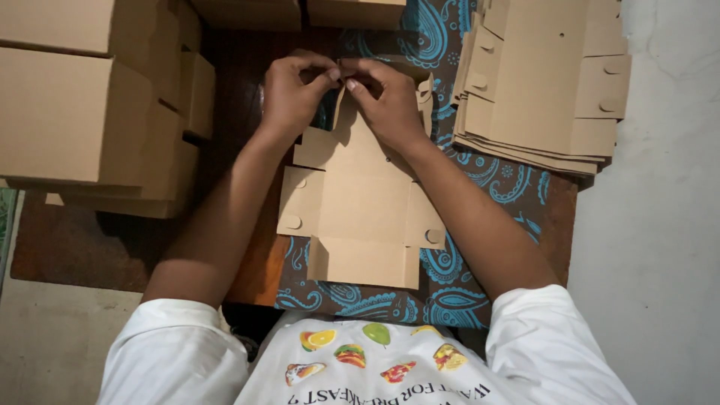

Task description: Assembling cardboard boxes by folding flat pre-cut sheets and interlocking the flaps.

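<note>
A flat die-cut cardboard box blank lies on the worktop, partly over a dark cloth with a blue paisley pattern, directly in front of the person. Both hands work at its far edge. The left hand has its fingers curled closed, thumb and forefinger pinching a small flap at the top of the blank. The right hand meets it there, its fingers also pinched shut on the same far flap, with the palm resting over the upper panel. The fingertips of the two hands touch or nearly touch. The far end of the blank is lifted and bent up under the hands, while the near panels and their side tabs lie flat.

To the left stands a stack of assembled brown cardboard boxes, well apart from the blank. To the right, a pile of unfolded flat blanks rests on the cloth, just beside the right forearm. Two more boxes sit at the far edge of the worktop.
</note>
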